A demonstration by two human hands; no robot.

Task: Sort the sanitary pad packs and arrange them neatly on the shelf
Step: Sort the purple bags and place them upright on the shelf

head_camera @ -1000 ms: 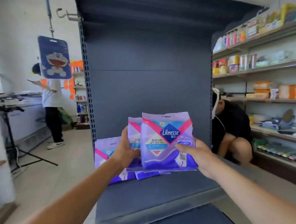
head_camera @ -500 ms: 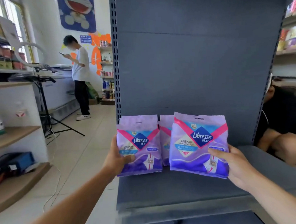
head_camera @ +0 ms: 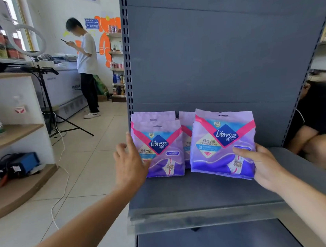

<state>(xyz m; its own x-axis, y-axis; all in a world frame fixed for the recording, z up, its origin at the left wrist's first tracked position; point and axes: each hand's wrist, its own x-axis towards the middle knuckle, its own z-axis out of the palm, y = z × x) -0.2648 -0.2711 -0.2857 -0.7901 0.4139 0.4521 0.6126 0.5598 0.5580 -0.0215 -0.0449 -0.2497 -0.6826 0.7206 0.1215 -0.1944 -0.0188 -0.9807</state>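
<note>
Fingers of the right hand [head_camera: 264, 165] pinch a pad pack [head_camera: 222, 144] above the shelf [head_camera: 200, 193] near its back, left hand [head_camera: 129, 161] spread beside standing packs [head_camera: 159, 148] at the left edge, which could topple if nudged.

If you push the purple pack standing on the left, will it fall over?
Probably, if pushed hard. The left pack stands upright on its narrow bottom edge on the shelf, so it looks tippy, though another pack right behind it may prop it. Its puffy, crinkled wrapper suggests it is soft and light. The left hand steadies it with straight fingers.
</note>
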